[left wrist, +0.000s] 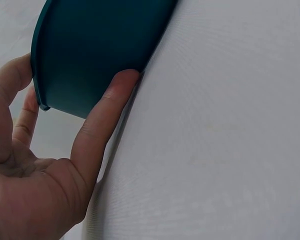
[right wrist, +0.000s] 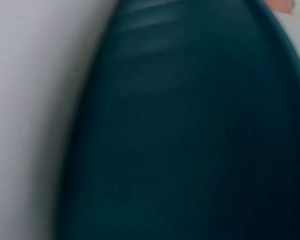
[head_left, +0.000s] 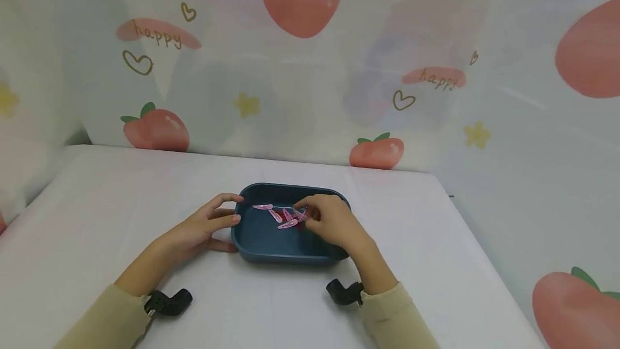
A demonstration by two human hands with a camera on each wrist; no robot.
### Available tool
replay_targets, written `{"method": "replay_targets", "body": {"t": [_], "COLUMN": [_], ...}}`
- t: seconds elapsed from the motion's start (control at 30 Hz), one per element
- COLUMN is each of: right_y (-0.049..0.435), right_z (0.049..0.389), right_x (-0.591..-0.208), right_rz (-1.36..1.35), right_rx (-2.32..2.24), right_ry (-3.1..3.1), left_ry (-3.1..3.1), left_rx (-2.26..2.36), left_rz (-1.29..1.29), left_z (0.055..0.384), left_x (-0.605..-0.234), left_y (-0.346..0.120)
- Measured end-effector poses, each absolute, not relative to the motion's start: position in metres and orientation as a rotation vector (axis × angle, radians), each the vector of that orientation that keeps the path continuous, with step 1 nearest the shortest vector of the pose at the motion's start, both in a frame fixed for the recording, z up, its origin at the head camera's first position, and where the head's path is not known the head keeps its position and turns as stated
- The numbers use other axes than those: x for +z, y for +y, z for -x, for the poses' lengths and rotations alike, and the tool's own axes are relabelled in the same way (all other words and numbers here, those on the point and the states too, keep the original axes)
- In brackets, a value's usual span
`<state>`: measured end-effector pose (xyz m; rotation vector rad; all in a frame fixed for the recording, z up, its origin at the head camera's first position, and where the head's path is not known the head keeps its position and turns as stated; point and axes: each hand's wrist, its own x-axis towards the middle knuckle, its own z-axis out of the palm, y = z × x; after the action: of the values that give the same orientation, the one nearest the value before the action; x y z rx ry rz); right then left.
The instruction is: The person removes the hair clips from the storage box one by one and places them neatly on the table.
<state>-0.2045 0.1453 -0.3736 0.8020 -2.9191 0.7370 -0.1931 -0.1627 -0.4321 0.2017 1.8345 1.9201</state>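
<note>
Pink hair clips [head_left: 288, 224], long axes differing, lie between the blue tray's [head_left: 286, 259] short edges, at and just left of the nearer right hand [head_left: 334, 221], whose grip cannot be determined (fingers obscure contact). Left hand [head_left: 197, 228], fingers spread, touches the tray's left edge.

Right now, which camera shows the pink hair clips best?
The head view: it looks into the blue tray, showing several pink hair clips, some perhaps hidden by the right hand. The left wrist view shows the tray's outside and the right wrist view is blurred; neither shows any clips.
</note>
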Motion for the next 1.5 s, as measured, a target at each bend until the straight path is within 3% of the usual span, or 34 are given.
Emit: {"method": "replay_targets", "body": {"t": [0.53, 1.5], "right_y": [0.156, 0.182], "right_z": [0.204, 0.204], "right_x": [-0.362, -0.347], "right_rz": [-0.866, -0.671], "right_rx": [1.542, 1.677], "right_ry": [-2.822, -2.608], "left_ry": [1.826, 1.825], "left_rx": [1.940, 1.917], "left_rz": [-0.196, -0.215], "left_z": [0.191, 0.187], "left_x": [-0.431, -0.431], "left_y": [-0.164, -0.158]}}
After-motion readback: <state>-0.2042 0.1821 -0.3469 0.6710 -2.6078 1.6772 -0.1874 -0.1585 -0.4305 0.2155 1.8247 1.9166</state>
